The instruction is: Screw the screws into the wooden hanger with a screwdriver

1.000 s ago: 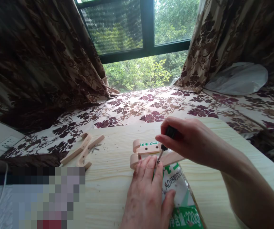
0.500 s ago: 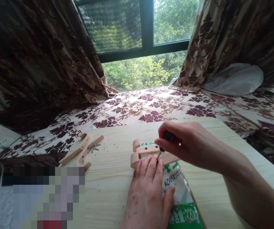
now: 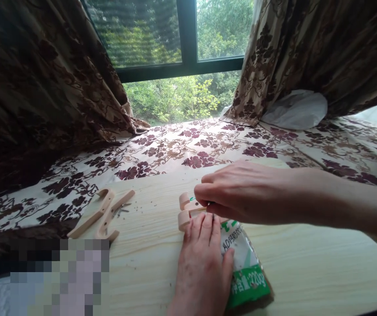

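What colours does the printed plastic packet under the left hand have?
The printed plastic packet is mainly white and green, best seen in the head view.

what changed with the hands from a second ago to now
The right hand has rolled over, its back now facing up and its forearm more level across the picture, so the screwdriver is almost hidden. The view has swung slightly right. Nothing was visibly let go. The left hand stays on the near wooden piece; the packet hasn't visibly shifted.

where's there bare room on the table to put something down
Widest: right side of the tabletop, between the printed package and right forearm. Smaller, crumb-specked: between the left hand and the far-left wooden pieces. Crowded: around the right hand.
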Demonstrator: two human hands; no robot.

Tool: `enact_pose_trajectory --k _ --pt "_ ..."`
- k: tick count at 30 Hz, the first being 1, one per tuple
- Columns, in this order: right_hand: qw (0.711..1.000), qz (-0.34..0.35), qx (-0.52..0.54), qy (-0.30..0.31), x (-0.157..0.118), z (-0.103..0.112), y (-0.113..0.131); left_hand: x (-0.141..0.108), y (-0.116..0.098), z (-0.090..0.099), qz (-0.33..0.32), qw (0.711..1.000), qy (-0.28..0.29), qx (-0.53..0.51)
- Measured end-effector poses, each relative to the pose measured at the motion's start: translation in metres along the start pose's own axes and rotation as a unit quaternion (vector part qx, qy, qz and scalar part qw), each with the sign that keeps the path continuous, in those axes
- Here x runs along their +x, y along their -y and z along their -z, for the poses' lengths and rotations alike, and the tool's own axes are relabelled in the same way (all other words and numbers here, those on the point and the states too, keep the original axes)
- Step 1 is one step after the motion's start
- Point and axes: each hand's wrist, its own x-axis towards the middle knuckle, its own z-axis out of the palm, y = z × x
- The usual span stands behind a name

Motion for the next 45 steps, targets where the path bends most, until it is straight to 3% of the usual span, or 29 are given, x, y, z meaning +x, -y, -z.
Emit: enact_pose_trajectory --k 7,12,16,19,23,28,35,41,45 --pt "0.997 0.041 0.06 0.019 0.001 0.002 -0.012 -0.002 -0.001 -0.006 0.006 0.999 -0.028 0.015" --pt "0.996 -0.032 0.061 0.048 0.008 0.001 -0.009 -0.002 -0.001 -0.005 -0.008 0.999 -0.029 0.028" --pt "0.996 -0.078 0.047 0.023 0.012 0.0 -0.008 -0.001 0.004 -0.003 -0.024 0.998 -0.034 0.045" --pt "0.996 -0.086 0.031 0.022 0.01 0.001 -0.007 -0.004 0.012 -0.012 -0.064 0.994 -0.063 0.068" --pt "0.998 -0.044 0.032 0.043 0.003 0.002 -0.004 -0.008 0.025 -0.033 -0.124 0.979 -0.125 0.108" --pt "0.999 -0.027 0.017 0.026 0.004 -0.004 0.001 -0.011 0.029 -0.045 -0.131 0.973 -0.142 0.126" --pt "0.994 -0.09 -0.033 0.054 0.012 -0.001 0.004 -0.013 0.023 -0.032 -0.108 0.985 -0.085 0.103" --pt "0.997 -0.022 -0.018 0.075 0.009 0.014 0.003 -0.011 0.021 -0.022 -0.091 0.991 -0.06 0.078" --pt "0.997 -0.016 -0.008 0.07 0.012 0.01 0.003 -0.01 0.019 -0.021 -0.086 0.992 -0.057 0.071"
